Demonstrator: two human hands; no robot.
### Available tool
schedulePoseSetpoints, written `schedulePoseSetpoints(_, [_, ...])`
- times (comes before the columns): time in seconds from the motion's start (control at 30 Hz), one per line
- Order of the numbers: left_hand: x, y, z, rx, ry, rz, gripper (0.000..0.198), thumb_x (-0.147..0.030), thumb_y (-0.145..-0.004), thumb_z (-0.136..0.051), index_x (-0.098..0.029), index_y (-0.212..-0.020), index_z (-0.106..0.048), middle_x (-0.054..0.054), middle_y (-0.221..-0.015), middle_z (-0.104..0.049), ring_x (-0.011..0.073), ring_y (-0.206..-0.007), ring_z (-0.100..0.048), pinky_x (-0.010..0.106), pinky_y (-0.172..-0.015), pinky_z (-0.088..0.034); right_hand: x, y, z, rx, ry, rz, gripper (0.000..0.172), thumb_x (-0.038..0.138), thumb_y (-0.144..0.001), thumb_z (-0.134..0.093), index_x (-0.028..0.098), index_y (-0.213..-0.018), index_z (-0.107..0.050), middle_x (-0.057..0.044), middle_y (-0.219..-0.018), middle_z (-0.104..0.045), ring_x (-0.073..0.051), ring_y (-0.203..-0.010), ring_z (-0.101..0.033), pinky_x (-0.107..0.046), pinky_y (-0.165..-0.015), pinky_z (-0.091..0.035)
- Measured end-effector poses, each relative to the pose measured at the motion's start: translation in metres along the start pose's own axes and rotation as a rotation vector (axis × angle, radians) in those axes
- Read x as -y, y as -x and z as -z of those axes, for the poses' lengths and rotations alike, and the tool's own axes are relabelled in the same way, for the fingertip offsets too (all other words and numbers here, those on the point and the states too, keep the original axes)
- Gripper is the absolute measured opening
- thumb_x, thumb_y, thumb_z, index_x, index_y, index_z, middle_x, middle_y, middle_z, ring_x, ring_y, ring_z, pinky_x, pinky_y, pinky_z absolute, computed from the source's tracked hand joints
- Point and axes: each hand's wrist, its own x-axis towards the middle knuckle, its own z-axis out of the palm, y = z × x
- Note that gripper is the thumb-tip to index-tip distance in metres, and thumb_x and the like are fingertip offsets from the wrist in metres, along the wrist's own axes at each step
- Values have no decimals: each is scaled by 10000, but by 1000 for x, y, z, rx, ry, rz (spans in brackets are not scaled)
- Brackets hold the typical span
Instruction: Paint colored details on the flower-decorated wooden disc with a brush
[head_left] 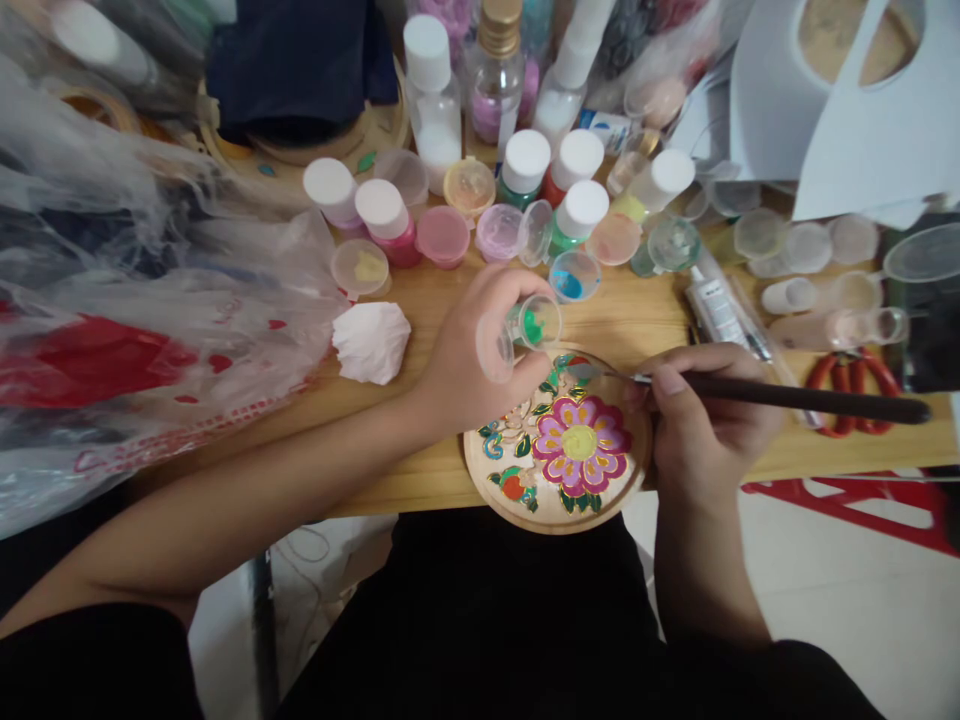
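My left hand (484,350) is closed around a small clear plastic cup (538,322) with a little green paint in it, tilted so its mouth faces me. The cup's clear lid hangs open by the palm. In my right hand (705,410) is a palette knife (810,395) with a long dark handle and a thin metal end, held between thumb and fingers. Its tip reaches over the upper part of a round wooden plaque (555,518), just below the cup. Gold-outlined flowers and leaves cover the plaque, with a large pink flower (579,442) painted on it. The plaque overhangs the table's front edge.
Several paint cups and white-capped bottles (525,160) stand behind my hands. A crumpled white tissue (371,342) lies left, beside a plastic bag (187,350). Red-handled scissors (851,392) and a tube (716,305) lie right, near the wooden table's (420,480) front edge.
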Motion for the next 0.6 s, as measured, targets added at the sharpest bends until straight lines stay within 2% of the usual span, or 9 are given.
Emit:
schedulePoseSetpoints(0.07, [0,0,0,10,2,2,412,-53,-759,-610,-224,-1127,-547,42,-1091,-649,205,-1036,-656,381,-896,-568,-1,0,1,9,17,-22,134,303,-876,-795,235,-813,-699,54,-646,-654,-92,-500,-573,-249,-462,-439])
schedulePoseSetpoints(0.23, [2,1,-1,16,14,30,413,-52,-765,-603,-248,-1123,-534,36,-1096,-645,219,-1044,-657,393,-901,-556,-3,0,0,-66,11,-15,144,313,-852,-821,237,-800,-710,52,-651,-657,-89,-514,-577,-244,-482,-459])
schedulePoseSetpoints(0.43, [6,0,-3,-28,12,-55,443,-31,-722,-626,-219,-1119,-575,59,-1055,-660,204,-953,-645,378,-826,-574,-2,1,0,5,18,-33,131,319,-884,-790,249,-825,-696,60,-639,-634,-88,-474,-548,-249,-432,-428])
schedulePoseSetpoints(0.6, [0,-1,-2,-41,17,-11,414,-52,-725,-625,-229,-1098,-584,49,-1039,-662,208,-963,-659,383,-824,-581,0,0,0,-17,44,-19,162,345,-878,-791,251,-803,-682,59,-637,-618,-87,-474,-531,-248,-421,-421])
